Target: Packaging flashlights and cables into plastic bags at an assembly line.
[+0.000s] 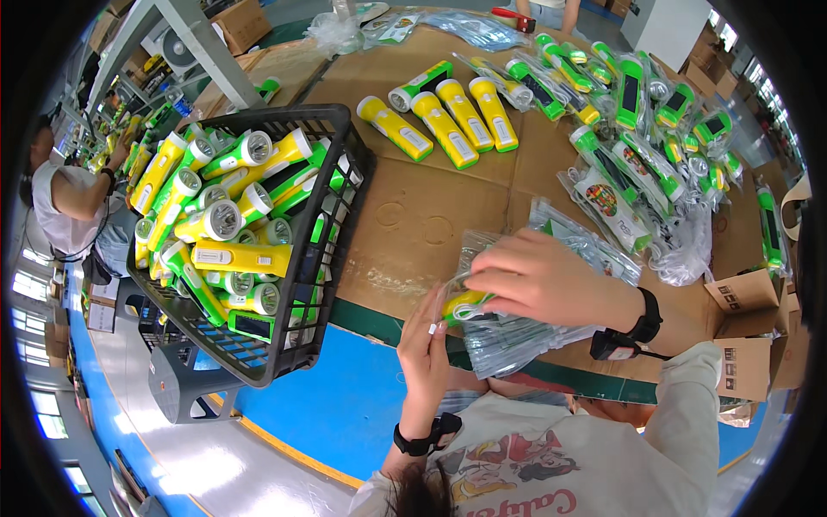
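My right hand [538,276] grips a yellow-and-green flashlight [459,305] with a white cord, holding it at the mouth of a clear plastic bag [517,332]. My left hand [424,345] holds the bag's open edge just below the flashlight. Both hands are over a stack of clear bags [568,246] on the near edge of the cardboard-covered table [413,215]. I wear a black wrist strap on each arm.
A black plastic crate [284,345] full of yellow and green flashlights stands to my left. A row of loose flashlights [448,121] lies mid-table. Bagged flashlights [637,129] pile at the right. Cardboard boxes [745,332] sit far right. Another person [65,198] works at far left.
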Demonstrator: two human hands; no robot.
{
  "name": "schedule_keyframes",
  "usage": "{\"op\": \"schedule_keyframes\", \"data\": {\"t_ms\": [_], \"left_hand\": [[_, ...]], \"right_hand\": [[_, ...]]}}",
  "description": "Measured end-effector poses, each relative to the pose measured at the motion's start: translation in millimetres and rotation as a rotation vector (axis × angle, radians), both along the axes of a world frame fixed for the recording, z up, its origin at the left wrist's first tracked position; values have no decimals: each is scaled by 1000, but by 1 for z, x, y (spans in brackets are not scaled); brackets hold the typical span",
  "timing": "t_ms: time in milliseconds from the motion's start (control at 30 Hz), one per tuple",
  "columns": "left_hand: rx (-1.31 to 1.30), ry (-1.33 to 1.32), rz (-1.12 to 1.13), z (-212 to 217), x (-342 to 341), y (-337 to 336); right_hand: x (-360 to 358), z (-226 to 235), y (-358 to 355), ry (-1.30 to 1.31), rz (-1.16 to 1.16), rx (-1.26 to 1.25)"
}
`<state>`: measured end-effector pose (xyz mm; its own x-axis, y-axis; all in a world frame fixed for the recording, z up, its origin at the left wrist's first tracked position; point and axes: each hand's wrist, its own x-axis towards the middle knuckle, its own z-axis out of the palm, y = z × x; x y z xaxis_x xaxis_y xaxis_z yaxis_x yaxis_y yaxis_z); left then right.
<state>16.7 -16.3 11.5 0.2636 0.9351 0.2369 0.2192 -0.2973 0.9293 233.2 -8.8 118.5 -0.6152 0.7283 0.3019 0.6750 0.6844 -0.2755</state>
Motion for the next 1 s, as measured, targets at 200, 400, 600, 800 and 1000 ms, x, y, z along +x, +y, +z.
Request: {"op": "schedule_keyframes", "data": {"t_ms": [200,400,600,800,1000], "left_hand": [[30,-284,221,-12,11,-3],[166,-437,371,14,32,11],[115,-591,179,17,23,19],[216,-545,127,20,31,21],[109,-464,174,18,38,15]], "right_hand": [[-29,15,3,181,-127,122],[-46,4,32,154,41,144],[-37,3,37,65,189,276],[-37,7,28,226,142,189],[-25,3,21,178,166,98]]}}
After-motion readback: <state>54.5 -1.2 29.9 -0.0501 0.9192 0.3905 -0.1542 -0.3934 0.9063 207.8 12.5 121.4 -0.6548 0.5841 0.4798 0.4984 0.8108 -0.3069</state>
